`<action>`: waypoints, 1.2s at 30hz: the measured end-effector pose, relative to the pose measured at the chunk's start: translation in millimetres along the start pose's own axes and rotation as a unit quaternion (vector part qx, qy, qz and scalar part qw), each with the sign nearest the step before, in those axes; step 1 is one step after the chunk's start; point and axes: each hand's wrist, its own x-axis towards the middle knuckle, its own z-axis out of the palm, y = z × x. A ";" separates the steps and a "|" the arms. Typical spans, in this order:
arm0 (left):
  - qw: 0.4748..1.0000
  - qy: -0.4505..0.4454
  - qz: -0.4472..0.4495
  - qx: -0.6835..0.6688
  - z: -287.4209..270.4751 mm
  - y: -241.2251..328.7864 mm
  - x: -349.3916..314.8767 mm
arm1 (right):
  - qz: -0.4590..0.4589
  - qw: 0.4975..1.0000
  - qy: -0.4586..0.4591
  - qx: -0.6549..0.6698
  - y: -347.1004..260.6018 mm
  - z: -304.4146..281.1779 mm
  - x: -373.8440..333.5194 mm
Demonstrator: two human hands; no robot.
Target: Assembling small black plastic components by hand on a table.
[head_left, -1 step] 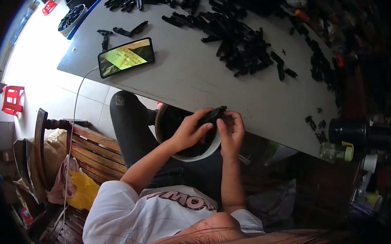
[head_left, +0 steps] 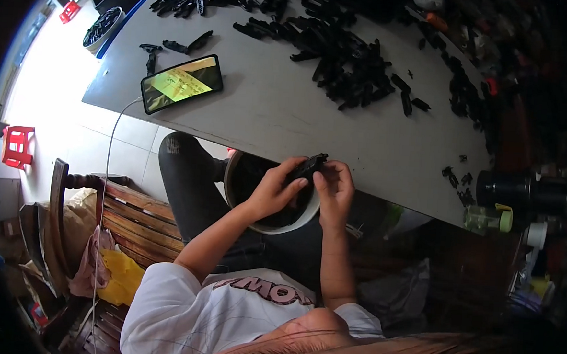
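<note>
Both hands meet over my lap at the near edge of the grey table [head_left: 287, 122]. My left hand [head_left: 275, 191] and my right hand [head_left: 336, 190] together grip a small black plastic part [head_left: 308, 165]. Just under them a round white-rimmed bowl [head_left: 297, 221] rests on my lap, dark inside; what it holds is hidden by the hands. A large loose pile of several similar black parts [head_left: 346, 57] lies on the table beyond the hands.
A phone [head_left: 182, 83] with a lit screen lies at the table's left, its white cable hanging off the edge. A wooden chair [head_left: 122, 216] stands to my left. A small bottle [head_left: 487, 218] and black cylinder [head_left: 516, 190] sit at the right.
</note>
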 end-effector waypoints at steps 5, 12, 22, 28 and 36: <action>0.999 -0.002 -0.038 0.001 -1.4 -1.7 -2.2 | 0.004 1.000 0.001 -0.027 -0.3 -0.1 -2.4; 0.981 -0.062 0.114 0.144 -7.5 0.2 -3.3 | 0.042 0.990 -0.059 -0.121 -3.9 -13.6 -3.2; 0.983 -0.008 0.077 0.164 -0.8 7.4 -10.2 | -0.076 0.952 -0.079 -0.287 9.5 4.1 -22.1; 0.992 0.030 0.040 0.118 12.5 1.9 -15.9 | -0.182 0.937 -0.040 -0.296 19.7 1.6 -31.9; 0.992 0.088 0.026 0.088 3.4 -12.2 -14.8 | -0.072 0.973 0.026 -0.217 11.2 15.5 -44.9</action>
